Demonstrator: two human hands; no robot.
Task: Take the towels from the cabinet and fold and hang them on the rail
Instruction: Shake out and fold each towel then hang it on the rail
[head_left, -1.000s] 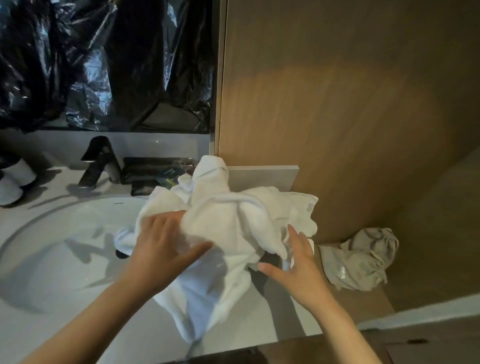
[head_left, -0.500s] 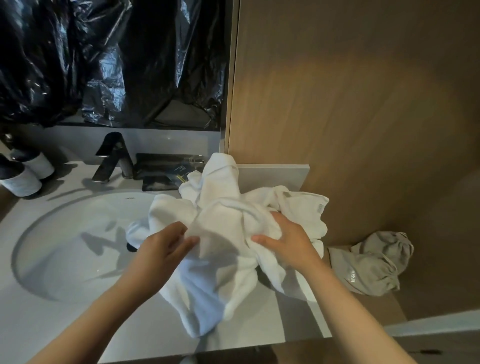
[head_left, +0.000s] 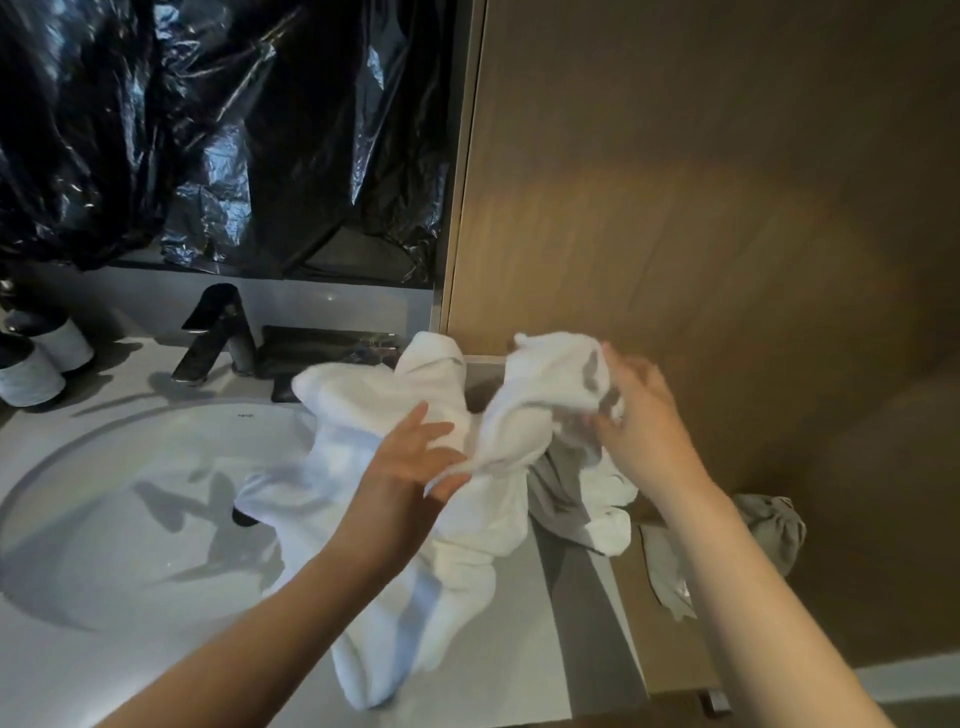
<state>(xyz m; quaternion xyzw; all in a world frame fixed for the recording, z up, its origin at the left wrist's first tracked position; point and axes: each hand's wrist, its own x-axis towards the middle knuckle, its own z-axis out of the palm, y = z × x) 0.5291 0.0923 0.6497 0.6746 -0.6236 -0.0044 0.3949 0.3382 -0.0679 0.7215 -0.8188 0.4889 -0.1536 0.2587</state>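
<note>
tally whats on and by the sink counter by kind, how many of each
crumpled white towel heap: 1
crumpled grey-beige cloth: 1
dark bottles with white bands: 2
black angular tap: 1
black rectangular tray: 1
total: 6

The towel (head_left: 457, 519) is lying on the counter (head_left: 582, 639), right of the basin (head_left: 130, 519), overlapping its rim. The faucet (head_left: 218, 332) is standing behind the basin. A cloth (head_left: 769, 530) is lying right of the towel.

Grey table (head_left: 571, 623): inset sink basin (head_left: 130, 493), black faucet (head_left: 218, 332) and black tray (head_left: 311, 353) at the back, two bottles (head_left: 31, 374) far left. Bunched white towel (head_left: 415, 597) lies right, overlapping the basin rim.
</note>
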